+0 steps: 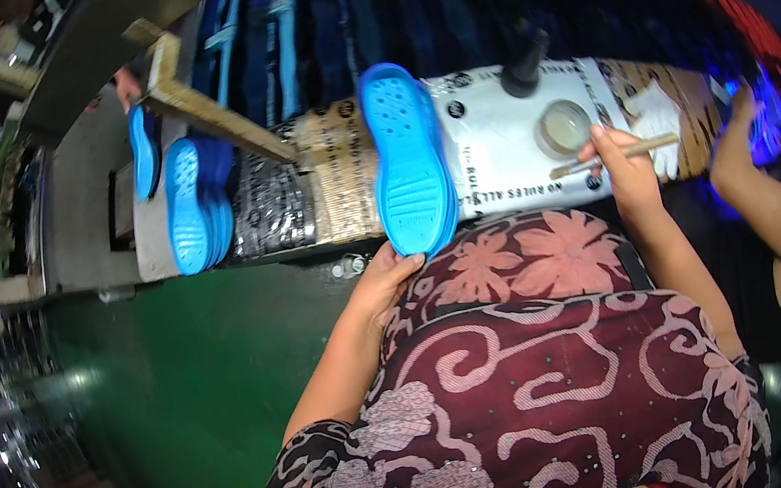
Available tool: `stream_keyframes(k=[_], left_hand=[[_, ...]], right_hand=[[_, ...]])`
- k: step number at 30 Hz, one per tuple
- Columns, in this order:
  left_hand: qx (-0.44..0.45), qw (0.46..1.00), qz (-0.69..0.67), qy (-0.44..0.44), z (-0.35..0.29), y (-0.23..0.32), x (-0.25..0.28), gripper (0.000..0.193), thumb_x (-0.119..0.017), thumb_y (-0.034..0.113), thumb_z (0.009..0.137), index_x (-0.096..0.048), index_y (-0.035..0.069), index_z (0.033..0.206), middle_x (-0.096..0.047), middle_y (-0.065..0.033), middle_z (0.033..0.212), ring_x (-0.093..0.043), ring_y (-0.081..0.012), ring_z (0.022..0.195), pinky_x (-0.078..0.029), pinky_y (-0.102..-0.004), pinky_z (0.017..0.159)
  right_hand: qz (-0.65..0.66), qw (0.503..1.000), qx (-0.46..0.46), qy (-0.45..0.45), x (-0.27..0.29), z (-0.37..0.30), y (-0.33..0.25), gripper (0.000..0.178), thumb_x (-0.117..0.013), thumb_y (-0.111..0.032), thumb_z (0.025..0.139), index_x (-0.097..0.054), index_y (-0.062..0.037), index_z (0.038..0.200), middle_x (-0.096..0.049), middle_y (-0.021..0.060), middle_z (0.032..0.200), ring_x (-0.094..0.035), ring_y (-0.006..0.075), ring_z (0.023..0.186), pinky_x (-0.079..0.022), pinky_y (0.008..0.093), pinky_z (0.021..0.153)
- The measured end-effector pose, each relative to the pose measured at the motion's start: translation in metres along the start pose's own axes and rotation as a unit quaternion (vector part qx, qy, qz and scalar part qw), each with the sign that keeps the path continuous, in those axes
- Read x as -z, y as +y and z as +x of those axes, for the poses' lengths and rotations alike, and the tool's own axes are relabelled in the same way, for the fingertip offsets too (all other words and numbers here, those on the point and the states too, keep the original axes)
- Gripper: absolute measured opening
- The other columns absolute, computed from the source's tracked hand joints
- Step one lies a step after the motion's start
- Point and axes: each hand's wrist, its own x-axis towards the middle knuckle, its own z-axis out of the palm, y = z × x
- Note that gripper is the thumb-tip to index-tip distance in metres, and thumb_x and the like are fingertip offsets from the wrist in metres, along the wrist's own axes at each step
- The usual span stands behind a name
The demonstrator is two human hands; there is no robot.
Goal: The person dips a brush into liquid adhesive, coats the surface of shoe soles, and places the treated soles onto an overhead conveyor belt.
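My left hand (pixel 388 282) grips the near, heel end of a bright blue shoe sole (pixel 412 181), its thumb by the edge. More blue soles seem stacked under it, and the far end has small holes. In my right hand (pixel 628 169) is a brush (pixel 642 149) with a pale handle, held level between the fingers. Just beyond that hand stands a small round cup (pixel 564 127) with a pale, cloudy content. The cup rests on a white printed plastic sheet (pixel 498 154) covering the bench.
Another stack of blue soles (pixel 191 207) lies at left, past a wooden bar (pixel 211 104). A co-worker's hand (pixel 127 86) is near a further sole (pixel 144 159). A dark cone-shaped object (pixel 525 67) and a white glove (pixel 656 119) lie behind. Another person's arm (pixel 775 210) is at right.
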Motion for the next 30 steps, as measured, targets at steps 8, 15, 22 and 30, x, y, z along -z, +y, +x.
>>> stream_keyframes(k=[8, 15, 22, 30], left_hand=[[0.088, 0.992, 0.087, 0.019, -0.03, 0.032, 0.058, 0.072, -0.064, 0.044, 0.083, -0.036, 0.001, 0.133, -0.058, -0.0187, 0.111, -0.06, -0.0219, 0.091, -0.05, -0.0347, 0.084], [-0.177, 0.789, -0.117, 0.577, -0.086, 0.075, 0.249, 0.073, -0.07, 0.049, 0.077, -0.041, 0.005, 0.128, -0.049, -0.019, 0.122, -0.057, -0.025, 0.099, -0.051, -0.036, 0.082], [-0.168, 0.852, -0.168, 0.466, -0.067, 0.126, 0.289, 0.047, -0.066, 0.015, 0.077, -0.046, 0.004, 0.118, -0.053, -0.0174, 0.115, -0.057, -0.0313, 0.1, -0.052, -0.0441, 0.083], [-0.172, 0.903, -0.21, 0.331, -0.1, 0.03, 0.232, 0.052, -0.054, 0.003, 0.077, -0.039, 0.009, 0.127, -0.051, -0.0116, 0.115, -0.053, -0.0259, 0.094, -0.05, -0.036, 0.073]], right_hand=[[-0.013, 0.998, -0.016, 0.062, 0.022, -0.019, -0.003, 0.034, -0.053, -0.027, 0.093, -0.063, -0.0029, 0.071, -0.059, 0.0008, 0.069, -0.047, 0.0074, 0.062, -0.039, 0.0211, 0.06], [-0.001, 0.998, 0.002, 0.059, 0.017, -0.009, 0.004, 0.033, -0.053, -0.027, 0.094, -0.063, -0.0033, 0.072, -0.059, 0.0011, 0.07, -0.047, 0.0074, 0.063, -0.039, 0.0209, 0.06], [0.002, 1.0, 0.023, 0.007, 0.008, -0.001, 0.001, 0.032, -0.051, -0.025, 0.094, -0.062, -0.0025, 0.073, -0.059, 0.0013, 0.07, -0.046, 0.0069, 0.062, -0.038, 0.0206, 0.059], [-0.043, 0.996, -0.019, 0.076, 0.027, -0.009, 0.021, 0.039, -0.05, -0.031, 0.095, -0.06, -0.0032, 0.07, -0.055, 0.0018, 0.067, -0.045, 0.0081, 0.062, -0.036, 0.0221, 0.062]])
